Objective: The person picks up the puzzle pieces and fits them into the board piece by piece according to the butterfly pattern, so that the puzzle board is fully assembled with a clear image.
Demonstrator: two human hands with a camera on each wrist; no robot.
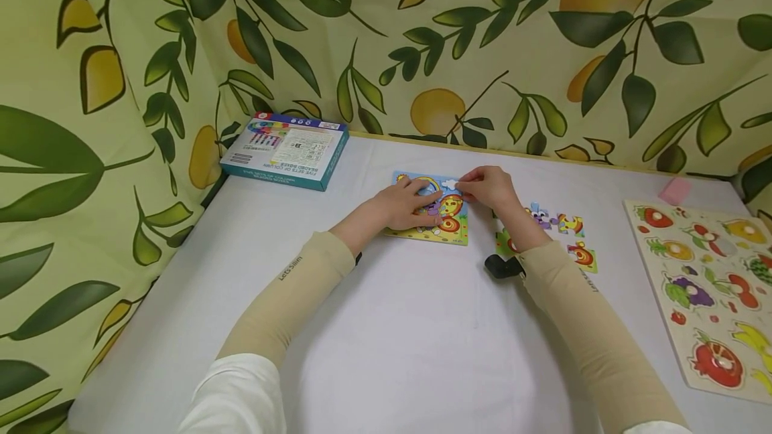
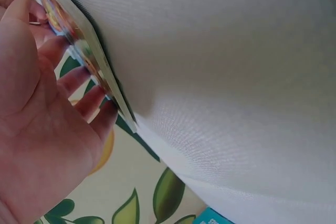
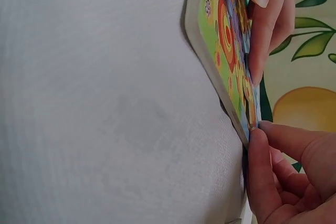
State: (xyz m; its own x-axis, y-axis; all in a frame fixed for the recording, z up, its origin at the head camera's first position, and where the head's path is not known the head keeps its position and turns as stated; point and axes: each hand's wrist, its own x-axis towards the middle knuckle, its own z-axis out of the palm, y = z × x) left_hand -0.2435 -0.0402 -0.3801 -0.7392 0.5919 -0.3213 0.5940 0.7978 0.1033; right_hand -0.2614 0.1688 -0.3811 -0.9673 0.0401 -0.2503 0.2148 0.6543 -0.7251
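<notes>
A colourful jigsaw puzzle board (image 1: 455,233) with a rainbow, a cloud and snail-like spirals lies flat on the white table. My left hand (image 1: 403,206) rests on its left and middle part with fingers spread, covering much of the picture. At the board's top right corner my right hand (image 1: 491,187) pinches a puzzle piece between thumb and forefinger; the fingertips mostly hide it. The right wrist view shows that pinch at the board edge, the right hand (image 3: 289,171) below and the left hand (image 3: 270,19) above. In the left wrist view, the left fingers touch the board's face (image 2: 84,51).
Loose puzzle pieces, among them a purple one (image 1: 543,217) and a spiral one (image 1: 582,256), lie right of the board, partly behind the right forearm. A wooden fruit board (image 1: 657,286) and a pink object (image 1: 674,190) are far right. A flat box (image 1: 283,153) lies back left.
</notes>
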